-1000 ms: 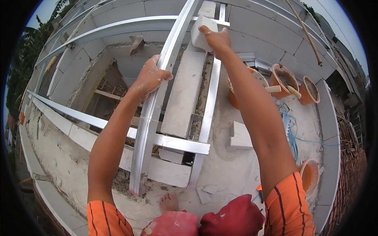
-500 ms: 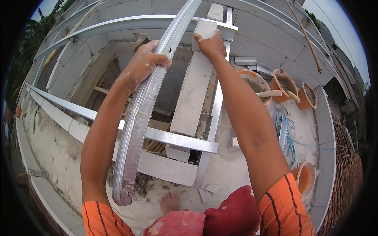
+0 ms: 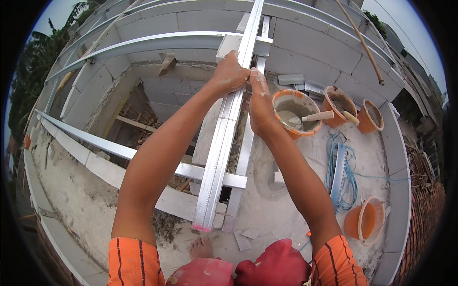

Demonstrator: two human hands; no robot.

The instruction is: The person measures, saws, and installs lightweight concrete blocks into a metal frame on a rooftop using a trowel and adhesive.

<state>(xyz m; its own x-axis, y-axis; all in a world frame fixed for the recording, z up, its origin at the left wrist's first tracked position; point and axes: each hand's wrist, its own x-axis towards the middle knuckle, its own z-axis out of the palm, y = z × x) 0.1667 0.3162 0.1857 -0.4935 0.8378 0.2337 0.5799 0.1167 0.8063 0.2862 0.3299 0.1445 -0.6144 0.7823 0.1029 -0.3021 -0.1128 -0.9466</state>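
A long silvery metal channel (image 3: pixel 218 151) runs away from me over the light blocks. My left hand (image 3: pixel 232 73) is closed on its left side, fingers near a pale block (image 3: pixel 229 44). On the opposite side, my right hand (image 3: pixel 260 95) grips the channel too, its thumb near my left hand. Most of the right fingers are hidden. Beneath the channel, a crosswise metal beam (image 3: pixel 188 170) spans the opening, and another metal profile (image 3: pixel 245 148) lies alongside to the right. A long pale block (image 3: pixel 206 136) shows partly under the channel.
An orange bucket (image 3: pixel 276 97) of grey mortar with a trowel (image 3: pixel 317 116) stands right of my hand. More orange buckets (image 3: pixel 326 107) are beyond it. Blue cord (image 3: pixel 351 190) surrounds a metal strip on the floor. A deep opening (image 3: pixel 138 112) lies left. Block walls (image 3: pixel 398 162) enclose the area.
The metal channel has moved right and rolled, now showing a perforated face. My right hand has left the block and taken hold of the channel. My left hand moved right with it.
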